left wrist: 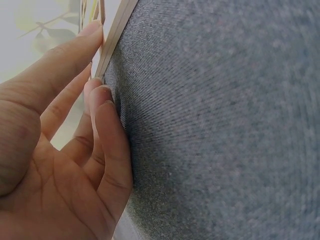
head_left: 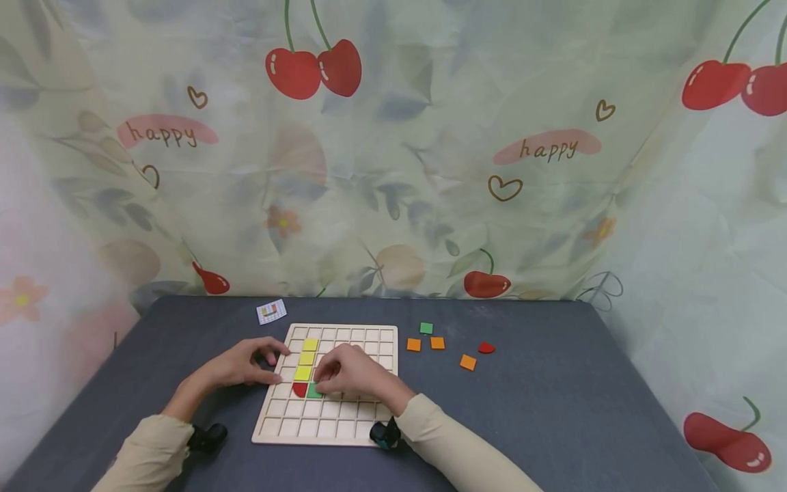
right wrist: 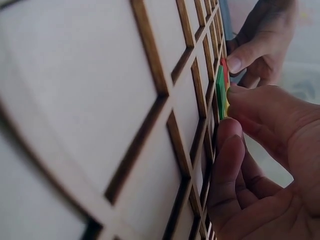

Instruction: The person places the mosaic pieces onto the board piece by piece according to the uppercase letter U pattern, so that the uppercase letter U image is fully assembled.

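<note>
A pale wooden grid board (head_left: 326, 429) lies on the dark table. My left hand (head_left: 246, 362) rests at its left edge, thumb and forefinger tips touching the rim, other fingers loosely bent beside it in the left wrist view. Over the board's middle, my right hand (head_left: 353, 372) pinches a green square tile (right wrist: 220, 92) with thumb and forefinger, at a cell just right of a red rounded tile (head_left: 299, 389). Above that red piece, a column of yellow square tiles (head_left: 307, 358) fills several cells. The right hand hides part of the grid.
To the right of the board lie loose orange tiles (head_left: 437, 343), another green tile (head_left: 426, 328) and a second red rounded tile (head_left: 486, 348). A small patterned card (head_left: 271, 312) sits beyond the board's far left corner. A printed curtain (head_left: 393, 171) hangs behind the table.
</note>
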### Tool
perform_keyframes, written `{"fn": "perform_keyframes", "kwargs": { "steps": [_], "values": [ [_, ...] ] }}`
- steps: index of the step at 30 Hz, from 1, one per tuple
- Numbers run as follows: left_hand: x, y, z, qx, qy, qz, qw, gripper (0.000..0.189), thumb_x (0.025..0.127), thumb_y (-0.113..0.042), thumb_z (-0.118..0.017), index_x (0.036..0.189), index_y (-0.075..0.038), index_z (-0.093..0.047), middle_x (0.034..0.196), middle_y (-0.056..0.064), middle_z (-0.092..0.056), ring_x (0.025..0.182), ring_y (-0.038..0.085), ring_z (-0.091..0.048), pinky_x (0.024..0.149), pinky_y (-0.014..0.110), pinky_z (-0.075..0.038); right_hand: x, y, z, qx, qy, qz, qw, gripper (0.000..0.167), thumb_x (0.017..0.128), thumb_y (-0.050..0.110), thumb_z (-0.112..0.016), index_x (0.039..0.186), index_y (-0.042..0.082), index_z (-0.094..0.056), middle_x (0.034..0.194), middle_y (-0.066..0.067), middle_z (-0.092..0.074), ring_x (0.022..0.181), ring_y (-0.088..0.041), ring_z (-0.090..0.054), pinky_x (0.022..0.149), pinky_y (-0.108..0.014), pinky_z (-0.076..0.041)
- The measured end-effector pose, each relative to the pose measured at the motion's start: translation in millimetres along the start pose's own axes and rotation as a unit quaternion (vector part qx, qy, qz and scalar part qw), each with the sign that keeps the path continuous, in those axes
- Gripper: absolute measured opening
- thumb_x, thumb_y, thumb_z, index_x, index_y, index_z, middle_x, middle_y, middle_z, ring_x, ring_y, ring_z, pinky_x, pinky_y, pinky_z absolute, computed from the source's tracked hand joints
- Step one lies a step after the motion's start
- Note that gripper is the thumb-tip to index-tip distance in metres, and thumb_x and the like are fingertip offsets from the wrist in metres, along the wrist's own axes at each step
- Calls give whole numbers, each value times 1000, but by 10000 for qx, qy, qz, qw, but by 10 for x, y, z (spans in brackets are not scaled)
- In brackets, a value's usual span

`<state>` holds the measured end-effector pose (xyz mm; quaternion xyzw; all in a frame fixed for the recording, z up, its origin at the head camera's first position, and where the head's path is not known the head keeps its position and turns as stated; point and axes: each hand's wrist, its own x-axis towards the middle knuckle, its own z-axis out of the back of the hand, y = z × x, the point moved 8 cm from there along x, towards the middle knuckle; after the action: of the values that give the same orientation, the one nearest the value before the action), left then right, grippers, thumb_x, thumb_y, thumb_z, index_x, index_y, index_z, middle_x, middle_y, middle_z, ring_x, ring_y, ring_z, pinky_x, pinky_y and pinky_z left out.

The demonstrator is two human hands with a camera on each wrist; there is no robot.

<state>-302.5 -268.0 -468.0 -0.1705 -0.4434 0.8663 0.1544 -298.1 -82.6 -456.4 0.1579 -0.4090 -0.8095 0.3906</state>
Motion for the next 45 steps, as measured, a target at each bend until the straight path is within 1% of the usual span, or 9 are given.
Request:
{"fn": "perform_keyframes", "kwargs": {
  "steps": [8,13,17,25,31,36,40,43,45],
  "values": [
    [-1,-21,3,48,-22,-11,10000,47,86,-12,-83,127,0,-61,97,11,-51,63,21,-50,56,30,-43,-36,-18,41,533,79,103,9985,7,89,6,-79,96,6,-78,80,6,-68,74,-9,-63,68,-23,-50],
    [-1,-22,4,111,-33,-35,9999,48,86,-11,-84,127,1,-61,97,11,-51,63,21,-51,57,30,-44,-81,-30,89,621,164,191,9978,11,90,7,-78,101,4,-78,83,4,-69,76,-10,-64,71,-25,-51],
    [0,-21,1,137,-28,-41,9999,47,86,-12,-83,127,1,-62,96,11,-51,63,21,-51,57,30,-44,-124,-55,160,649,156,223,9975,15,91,7,-78,105,2,-77,85,3,-69,78,-11,-64,74,-25,-52],
    [4,-16,-3,95,-12,-52,9999,48,86,-11,-83,127,1,-61,97,12,-51,63,21,-50,57,30,-44,-294,-121,404,907,28,304,9954,21,92,6,-76,110,-3,-74,93,-5,-70,85,-20,-65,78,-29,-53],
    [1,-5,0,72,-25,-50,10000,49,86,-12,-83,128,1,-61,97,12,-51,64,21,-51,58,30,-44,-421,-293,563,892,-59,322,9955,22,93,9,-76,111,-3,-74,95,-6,-70,83,-20,-65,78,-31,-53],
    [-4,3,2,51,-33,-16,10000,49,86,-12,-84,127,1,-61,97,12,-51,64,21,-50,58,30,-44,-548,-417,733,800,-214,332,9960,23,94,9,-75,113,-3,-73,97,-7,-71,86,-24,-67,78,-32,-54],
    [-6,6,-1,37,-22,-31,10000,49,86,-12,-84,127,1,-61,97,12,-51,63,21,-50,57,30,-43,-655,-509,879,890,-316,184,9954,25,93,8,-76,114,-5,-72,97,-9,-71,87,-29,-67,75,-33,-54],
    [-4,-2,-1,61,-16,-89,9999,48,86,-12,-83,127,1,-61,97,12,-51,62,20,-49,57,29,-43,-722,-587,997,825,-441,52,9956,25,92,8,-76,113,-5,-72,96,-8,-70,86,-29,-67,73,-32,-54],
    [-2,-8,-1,69,-9,-129,9999,48,87,-12,-83,127,1,-61,98,12,-50,60,20,-49,56,29,-43,-765,-628,1081,701,-535,35,9961,25,92,8,-76,113,-5,-72,97,-8,-70,85,-29,-66,72,-33,-54]
  ]
}}
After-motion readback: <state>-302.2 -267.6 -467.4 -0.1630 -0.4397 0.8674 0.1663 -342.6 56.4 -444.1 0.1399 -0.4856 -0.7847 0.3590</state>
